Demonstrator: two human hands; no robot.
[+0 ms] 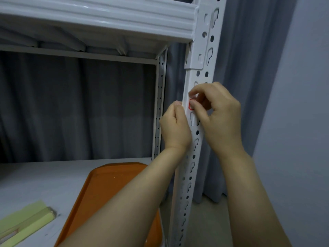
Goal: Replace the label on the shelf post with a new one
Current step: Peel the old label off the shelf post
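The shelf post (202, 75) is a white metal upright, punched along its length with round holes and keyhole slots, standing nearly vertical. The label (191, 104) is small and red-edged with a pale middle. It sits on the post's front face, about halfway up its visible length and mostly hidden, pinched by the right hand (219, 114). The left hand (175, 125) holds the post's left edge just beside it.
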